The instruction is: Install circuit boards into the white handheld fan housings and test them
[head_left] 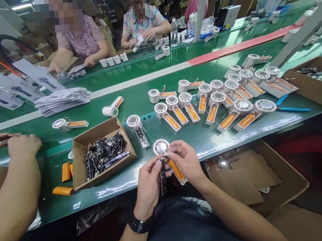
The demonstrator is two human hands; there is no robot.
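Observation:
Near the bench's front edge, my left hand (151, 183) holds a narrow black circuit board (163, 176) upright between thumb and fingers. My right hand (187, 164) is closed at the neck of a white fan unit (161, 146), with fingertips meeting those of my left hand there. An orange battery (176, 169) lies in the unit's open handle, partly behind my right hand. What the fingertips pinch at the neck is too small to make out. Just behind to the left lies another fan unit (134, 121) with a circuit board (142, 137) in its handle.
A cardboard box of circuit boards (104, 153) is at left, beside orange batteries (66, 172). Several fan units (212, 108) and blue-handled pliers (293, 109) lie at right. Another person's arms (20, 180) reach in at far left. An open carton (257, 176) sits below the bench's right side.

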